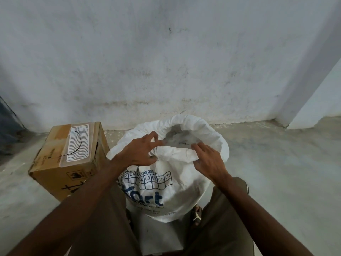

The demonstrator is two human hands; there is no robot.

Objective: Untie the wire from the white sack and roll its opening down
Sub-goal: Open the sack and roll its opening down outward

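From the head camera, the person sits or crouches with the white sack (166,174) standing on the concrete floor (276,172) between the knees, close to the foot of the stained wall (166,52). The sack's mouth is already open and its rim rolled outward into a thick collar on the far side, so the inside shows as a dark hollow.

The left hand (140,152) has its fingers curled over the near-left part of the rim, gripping a bunched fold of the fabric — probably to gather slack and turn it outward. The right hand (208,159) lies on the near-right rim with fingers only gently bent, fingertips pressing the fold down; it does not plainly pinch anything.

To the left of the sack stands a cardboard box (70,159), and a thin black wire (78,145) lies loose across its taped top, well apart from the sack. That looks like the tie, set aside where it will not fall back into the bag — though whether it is the same wire cannot be confirmed.

Judging by this, the untying is done and the rolling is well along; the near edge seems to be the part left to turn down evenly.
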